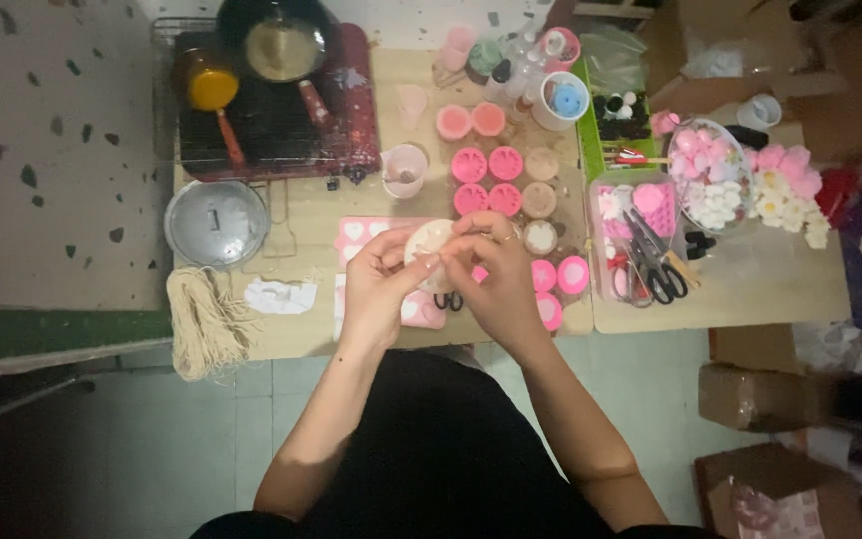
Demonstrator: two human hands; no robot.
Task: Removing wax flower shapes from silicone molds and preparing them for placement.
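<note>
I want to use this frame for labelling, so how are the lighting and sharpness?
Head view: the table is lit brightly and evenly, while the bottom and left edges fall into deep shadow; both hands, left hand and right hand, look slightly soft around the pale round mould; the right edge is smeared.

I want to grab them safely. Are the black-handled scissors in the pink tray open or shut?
Open: the scissors lie in the tray with handles spread and blades slightly parted.
</note>
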